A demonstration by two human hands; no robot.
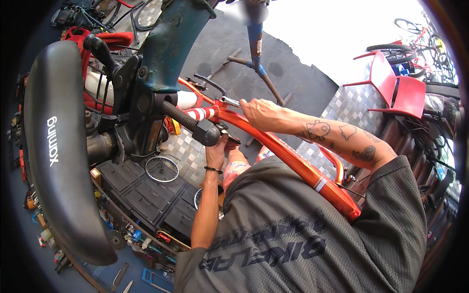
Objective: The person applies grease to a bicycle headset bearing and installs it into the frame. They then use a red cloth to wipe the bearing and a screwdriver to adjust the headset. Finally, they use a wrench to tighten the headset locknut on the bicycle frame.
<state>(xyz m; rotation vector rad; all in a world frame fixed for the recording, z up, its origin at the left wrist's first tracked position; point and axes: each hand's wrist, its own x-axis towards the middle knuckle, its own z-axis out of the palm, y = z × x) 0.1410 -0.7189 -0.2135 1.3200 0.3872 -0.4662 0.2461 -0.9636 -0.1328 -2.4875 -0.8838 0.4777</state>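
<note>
My right hand (256, 113) is closed on a silver tool (229, 101), apparently a wrench, at the joint of an orange bicycle frame (293, 163). Lower down, my left hand (218, 149) reaches up under that joint, fingers closed around a small dark part that I cannot make out, partly hidden by the black knob (207, 132) of a clamp screw. The black repair-stand clamp (132, 117) stands left of the frame, below a dark teal tube (168, 44). A red-and-white striped tube (199, 114) meets the orange joint.
A large black padded saddle shape (66, 151) fills the left foreground. A blue stand post (255, 44) rises behind. Red chairs (405, 97) and several bicycles (415, 34) are at right. A loose wheel rim (162, 159) lies among dark panels (132, 185), and tools line a bench (97, 271) at lower left.
</note>
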